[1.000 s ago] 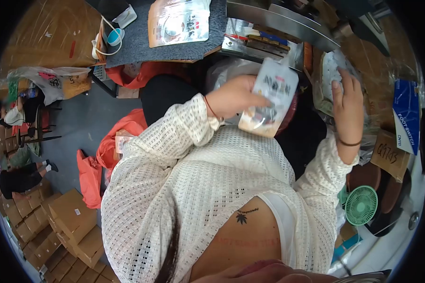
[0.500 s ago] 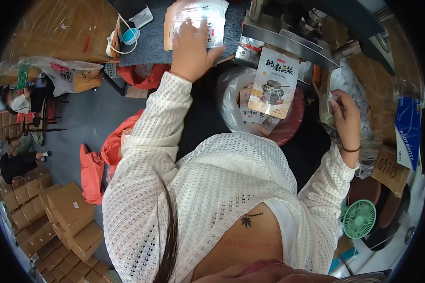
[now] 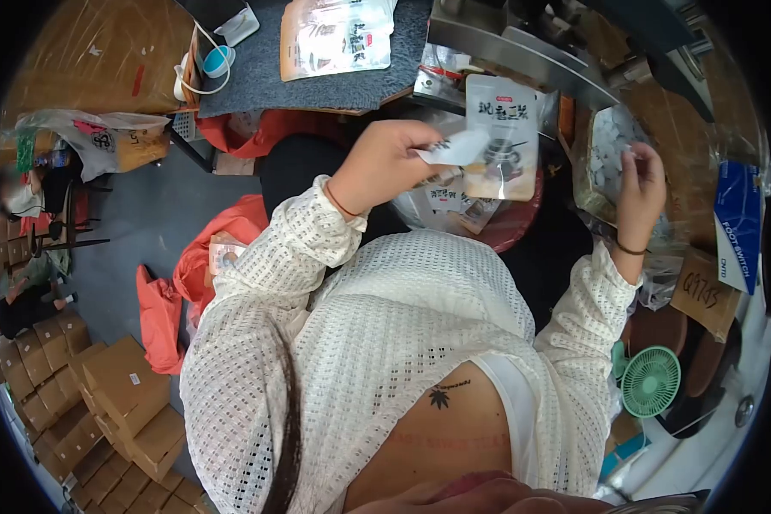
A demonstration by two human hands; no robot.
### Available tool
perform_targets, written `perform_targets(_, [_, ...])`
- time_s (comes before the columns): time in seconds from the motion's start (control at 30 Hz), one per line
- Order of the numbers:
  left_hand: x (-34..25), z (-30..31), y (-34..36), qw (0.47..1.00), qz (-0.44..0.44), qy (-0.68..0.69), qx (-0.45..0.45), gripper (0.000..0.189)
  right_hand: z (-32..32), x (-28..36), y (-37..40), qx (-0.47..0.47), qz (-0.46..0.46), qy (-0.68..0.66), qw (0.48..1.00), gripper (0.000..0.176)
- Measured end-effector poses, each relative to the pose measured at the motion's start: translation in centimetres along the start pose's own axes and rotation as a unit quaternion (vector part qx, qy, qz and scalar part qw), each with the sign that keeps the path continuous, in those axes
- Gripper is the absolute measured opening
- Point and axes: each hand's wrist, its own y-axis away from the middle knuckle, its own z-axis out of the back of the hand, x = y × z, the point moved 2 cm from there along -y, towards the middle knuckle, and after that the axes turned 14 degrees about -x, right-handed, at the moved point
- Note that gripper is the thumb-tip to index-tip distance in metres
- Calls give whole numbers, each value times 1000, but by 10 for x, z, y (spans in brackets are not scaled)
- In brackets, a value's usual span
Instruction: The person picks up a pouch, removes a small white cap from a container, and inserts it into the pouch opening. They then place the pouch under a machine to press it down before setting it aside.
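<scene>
My left hand is closed on the edge of a flat pale pouch, which is tilted and seen nearly edge-on. Just beyond its tip, a printed stand-up pouch hangs with its top at the metal machine. Below it, a red basket lined with clear plastic contains more printed pouches. My right hand is at a tub of small white pieces. Its thumb and fingers are pinched together; what they hold is too small to make out.
A stack of printed pouches lies on the grey table mat. Red plastic bags and cardboard boxes are on the floor at left. A green fan stands at lower right. Another person is at far left.
My left hand has left the pouch stack and come down toward the hanging pouch, now with a pouch in it. My right hand has lifted slightly at the tub, fingers now pinched.
</scene>
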Motion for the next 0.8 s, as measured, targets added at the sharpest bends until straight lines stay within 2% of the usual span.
perform_targets(0.03, [0,-7,0,1000,4,-16,26,23,-3,12,5,-36,-34,-152,987,8])
perform_targets(0.13, [-5,-24,2,999,29,21,40,23,2,49,24,77,-59,-193,976,12])
perform_targets(0.2, [-8,-33,3,997,31,17,63,23,-4,94,37,180,152,-117,965,16])
perform_targets(0.27, [-10,-44,5,996,23,2,86,23,-13,117,51,197,79,-162,964,16])
perform_targets(0.3, [-11,-48,8,993,51,25,102,23,-25,123,63,148,-39,-251,956,13])
perform_targets(0.4, [-21,-55,14,969,172,104,145,23,-28,122,56,196,63,-117,972,14])
perform_targets(0.43, [-14,-61,17,960,179,157,147,26,-27,122,52,182,93,-107,973,13])
perform_targets(0.53, [-10,-70,18,950,195,192,149,26,-22,110,47,184,129,-91,970,13])
perform_targets(0.57, [-11,-66,18,945,214,158,190,28,-22,104,50,163,86,-127,975,12])
perform_targets(0.67, [-7,-72,16,958,171,132,188,29,-18,107,51,172,-79,-168,968,10])
perform_targets(0.8, [-15,-74,17,944,195,179,195,31,-21,109,45,202,62,-83,974,11])
